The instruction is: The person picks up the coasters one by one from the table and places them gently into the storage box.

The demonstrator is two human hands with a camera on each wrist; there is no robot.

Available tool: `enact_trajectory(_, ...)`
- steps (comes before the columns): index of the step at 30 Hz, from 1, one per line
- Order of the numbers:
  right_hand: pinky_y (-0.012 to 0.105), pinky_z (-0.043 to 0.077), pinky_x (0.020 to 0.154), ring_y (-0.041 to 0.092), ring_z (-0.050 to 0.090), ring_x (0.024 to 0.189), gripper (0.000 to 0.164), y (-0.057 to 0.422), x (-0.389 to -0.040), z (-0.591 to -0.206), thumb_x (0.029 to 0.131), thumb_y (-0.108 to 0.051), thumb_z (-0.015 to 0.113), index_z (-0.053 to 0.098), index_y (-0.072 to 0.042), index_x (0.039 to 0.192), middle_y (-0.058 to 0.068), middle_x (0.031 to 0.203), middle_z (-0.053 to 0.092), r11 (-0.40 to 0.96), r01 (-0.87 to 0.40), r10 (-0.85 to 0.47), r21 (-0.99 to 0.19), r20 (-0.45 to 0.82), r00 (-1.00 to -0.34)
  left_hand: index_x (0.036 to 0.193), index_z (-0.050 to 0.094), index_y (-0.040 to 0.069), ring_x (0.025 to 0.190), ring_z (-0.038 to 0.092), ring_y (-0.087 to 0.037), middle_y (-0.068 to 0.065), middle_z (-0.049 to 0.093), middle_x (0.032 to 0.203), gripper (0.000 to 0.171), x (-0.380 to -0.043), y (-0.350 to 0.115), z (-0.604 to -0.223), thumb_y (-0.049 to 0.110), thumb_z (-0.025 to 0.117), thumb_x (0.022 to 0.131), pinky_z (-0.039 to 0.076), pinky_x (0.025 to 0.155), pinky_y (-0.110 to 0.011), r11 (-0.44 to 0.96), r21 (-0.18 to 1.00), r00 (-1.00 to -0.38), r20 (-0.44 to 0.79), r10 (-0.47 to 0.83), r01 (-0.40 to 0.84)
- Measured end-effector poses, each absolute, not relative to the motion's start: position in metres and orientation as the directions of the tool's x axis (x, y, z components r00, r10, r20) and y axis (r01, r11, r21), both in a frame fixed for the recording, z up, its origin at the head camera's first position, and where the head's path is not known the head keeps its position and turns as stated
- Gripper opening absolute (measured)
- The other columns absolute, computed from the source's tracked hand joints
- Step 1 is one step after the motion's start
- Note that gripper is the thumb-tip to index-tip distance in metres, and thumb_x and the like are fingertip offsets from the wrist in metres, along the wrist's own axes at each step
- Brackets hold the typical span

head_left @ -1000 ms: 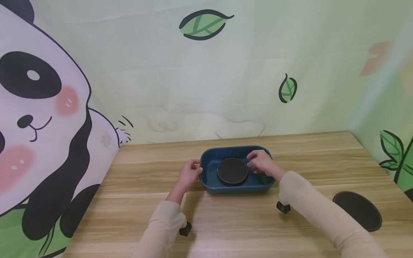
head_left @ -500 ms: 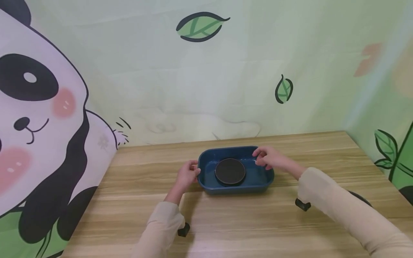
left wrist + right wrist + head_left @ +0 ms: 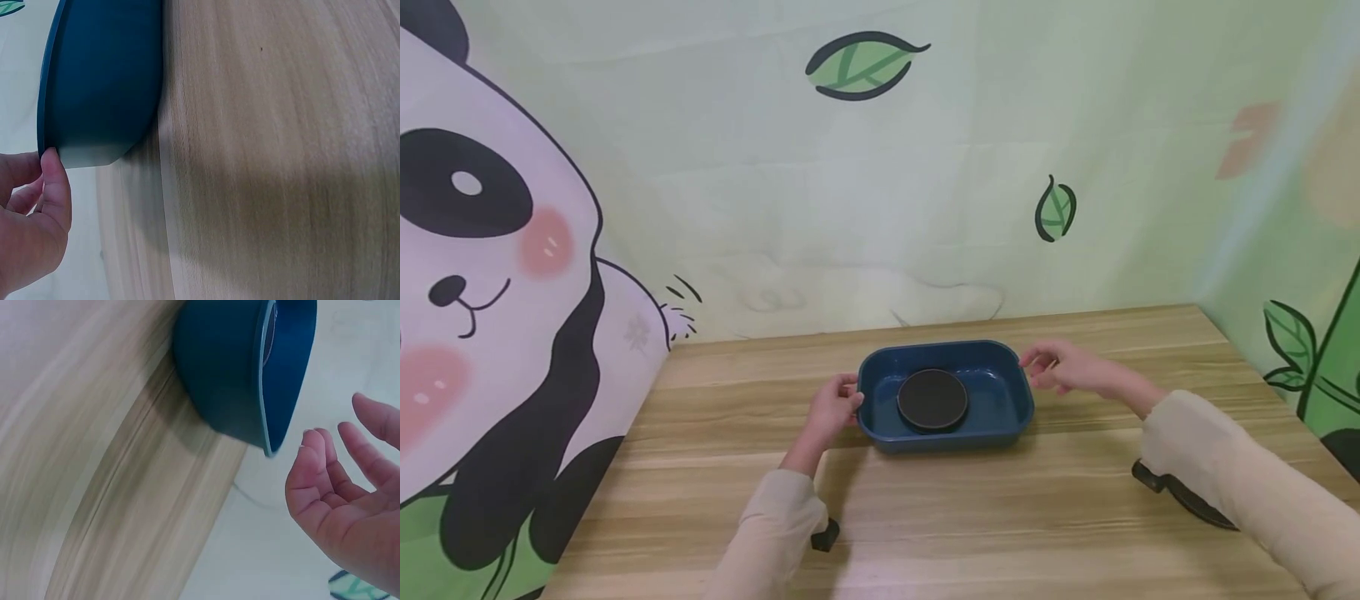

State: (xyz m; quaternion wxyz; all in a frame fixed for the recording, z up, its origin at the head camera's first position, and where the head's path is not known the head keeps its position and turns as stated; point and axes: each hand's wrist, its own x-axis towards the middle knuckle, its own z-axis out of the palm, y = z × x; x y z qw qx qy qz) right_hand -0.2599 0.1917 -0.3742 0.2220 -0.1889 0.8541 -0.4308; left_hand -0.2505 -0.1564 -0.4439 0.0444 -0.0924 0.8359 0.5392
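Observation:
A deep blue rectangular basin point(image 3: 951, 446) with rounded corners stands on the wooden table. Inside it, left of centre, lies a round black disc point(image 3: 932, 400) with a thin rim edge. My left hand point(image 3: 833, 402) pinches the basin's left rim. In the left wrist view its thumb point(image 3: 55, 181) presses the wall from outside, with the fingers at the rim's other side. Just off the basin's right end hovers my right hand point(image 3: 1067, 369), fingers loosely bent and holding nothing. The right wrist view has a gap between the fingers point(image 3: 306, 475) and the basin's rim point(image 3: 270, 450).
Another flat black disc point(image 3: 1198, 507) lies on the table point(image 3: 985, 525) at the right, mostly hidden under my right sleeve point(image 3: 1232, 467). Behind the table's far edge hangs a pale green backdrop point(image 3: 760, 167) with a printed panda and leaves.
My right hand has drawn out of the basin, moving right past its rim. The left hand keeps its hold, and the disc stays in the basin. My right sleeve now covers more of the other disc.

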Motion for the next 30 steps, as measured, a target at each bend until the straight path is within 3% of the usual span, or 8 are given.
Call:
enact_trajectory(9, 0.028, 0.041, 0.060, 0.017, 0.047, 0.082, 0.039, 0.231, -0.249, -0.370, 0.081, -0.014, 0.060, 0.046, 0.003, 0.113, 0.012, 0.096, 0.051, 0.606, -0.137, -0.511, -0.783, -0.252, -0.822, 0.118, 0.051, 0.002, 0.074, 0.051, -0.018, -0.013, 0.052, 0.094, 0.031, -0.250, -0.156, -0.444, 0.004, 0.051, 0.087, 0.051, 0.057, -0.026, 0.400, 0.891, -0.977, -0.187, -0.107, -0.214)
enact_trajectory(18, 0.023, 0.038, 0.052, 0.011, 0.046, 0.071, 0.041, 0.269, -0.242, -0.376, 0.081, -0.013, 0.060, 0.045, 0.007, 0.114, 0.011, 0.091, 0.047, 0.610, -0.183, -0.544, -0.771, -0.239, -0.804, 0.118, 0.049, 0.000, 0.066, 0.052, -0.017, -0.013, 0.052, 0.091, 0.031, -0.251, -0.156, -0.444, 0.002, 0.050, 0.087, 0.048, 0.051, -0.022, 0.369, 0.907, -0.979, -0.185, -0.085, -0.204)
enact_trajectory(28, 0.027, 0.043, 0.060, 0.021, 0.047, 0.091, 0.049, 0.303, -0.233, -0.393, 0.079, -0.017, 0.062, 0.044, 0.008, 0.117, 0.020, 0.106, 0.048, 0.690, -0.186, -0.496, -0.699, -0.270, -0.825, 0.118, 0.049, -0.001, 0.066, 0.052, -0.016, -0.014, 0.052, 0.092, 0.032, -0.251, -0.156, -0.444, 0.002, 0.050, 0.087, 0.050, 0.055, -0.026, 0.374, 0.905, -0.980, -0.183, -0.083, -0.201)
enact_trajectory(30, 0.026, 0.044, 0.064, 0.015, 0.047, 0.092, 0.051, 0.310, -0.232, -0.398, 0.079, -0.018, 0.063, 0.044, 0.008, 0.118, 0.021, 0.109, 0.049, 0.698, -0.211, -0.499, -0.685, -0.254, -0.829, 0.118, 0.049, -0.001, 0.064, 0.051, -0.014, -0.013, 0.052, 0.092, 0.032, -0.251, -0.156, -0.444, 0.002, 0.050, 0.087, 0.051, 0.057, -0.029, 0.378, 0.904, -0.980, -0.180, -0.084, -0.198)
